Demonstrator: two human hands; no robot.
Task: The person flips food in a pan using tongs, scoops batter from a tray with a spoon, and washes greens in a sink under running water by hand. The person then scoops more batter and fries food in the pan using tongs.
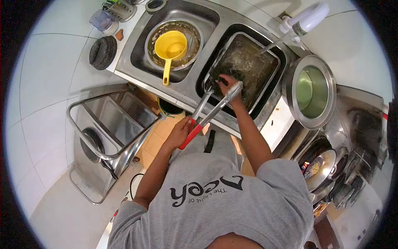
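the left forearm reaches up from the near left, and the left hand (180, 132) is closed around the red grips of the metal tongs (214, 111). the tongs' two arms stand spread in a v, pointing far and right over the near edge of the right basin (271, 89). the right arm stretches farther out, and the right hand (229, 86) is down in that basin, beside the tongs' tips, one of which crosses in front of its wrist. its fingers are bent at a dark clump (234, 75); whether they are clamped on it i cannot tell. the two hands are apart.

under the right hand lies a grimy rectangular tray (250, 56), with the faucet (281, 41) reaching over from the far right. in the left basin (202, 15), a yellow dipper (171, 45) sits in a round metal bowl (198, 36). a wide-rimmed metal pot (331, 89) stands right of the sink.
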